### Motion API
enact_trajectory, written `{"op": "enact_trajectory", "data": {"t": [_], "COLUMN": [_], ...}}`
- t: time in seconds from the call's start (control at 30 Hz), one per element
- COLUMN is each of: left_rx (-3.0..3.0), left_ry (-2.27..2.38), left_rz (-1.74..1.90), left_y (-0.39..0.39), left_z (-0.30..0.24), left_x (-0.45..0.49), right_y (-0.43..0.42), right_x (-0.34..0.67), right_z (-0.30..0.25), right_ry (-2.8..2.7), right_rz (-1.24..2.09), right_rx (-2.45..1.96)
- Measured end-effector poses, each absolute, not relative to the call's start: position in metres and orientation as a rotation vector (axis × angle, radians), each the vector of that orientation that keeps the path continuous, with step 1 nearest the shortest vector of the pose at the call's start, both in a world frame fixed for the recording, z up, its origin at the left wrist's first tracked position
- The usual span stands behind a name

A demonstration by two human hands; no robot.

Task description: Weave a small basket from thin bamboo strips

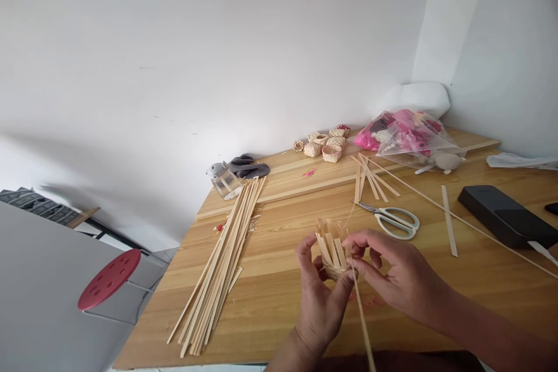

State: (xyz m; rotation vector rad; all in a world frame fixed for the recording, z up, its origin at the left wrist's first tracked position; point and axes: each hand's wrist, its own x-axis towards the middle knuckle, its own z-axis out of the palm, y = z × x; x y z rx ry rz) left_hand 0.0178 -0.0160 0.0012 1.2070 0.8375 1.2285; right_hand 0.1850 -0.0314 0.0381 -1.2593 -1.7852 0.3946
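My left hand point(320, 302) cups a small half-woven basket of pale bamboo strips point(332, 253) from below, its thumb against the near side. The loose strip ends stick up from the basket. My right hand point(392, 270) reaches in from the right, its fingertips pinching the basket's rim and a long thin strip point(361, 319) that hangs down past the table's near edge. Both hands hide the basket's lower part. Open steel scissors with white handles point(394, 222) lie just beyond my right hand.
A wooden table point(270, 308) holds a long bundle of strips point(215, 267), several small finished baskets point(325, 145), a glass jar point(225, 183), grey cloth point(248, 167), a pink-filled plastic bag point(403, 136) and a black box point(505, 216). A red stool point(108, 279) stands left.
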Motion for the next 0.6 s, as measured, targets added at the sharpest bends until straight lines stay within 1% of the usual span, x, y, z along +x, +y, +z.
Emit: {"op": "enact_trajectory", "data": {"t": [0.17, 0.33, 0.5, 0.6], "left_rx": [1.281, 1.481, 1.774, 1.721], "left_ry": [0.875, 0.84, 0.901, 0.882], "left_rz": [1.26, 1.24, 1.204, 1.126], "left_y": [-0.017, -0.014, -0.008, -0.007], "left_z": [-0.007, -0.013, -0.01, -0.005], "left_x": [0.013, 0.005, -0.001, 0.001], "right_y": [-0.031, -0.026, -0.023, -0.021], "right_x": [0.184, 0.182, 0.182, 0.183], "right_z": [0.04, 0.038, 0.032, 0.027], "right_ry": [-1.741, -1.726, -1.764, -1.828], "right_rz": [0.54, 0.578, 0.468, 0.301], "right_rx": [-1.272, -1.264, -1.205, -1.11]}}
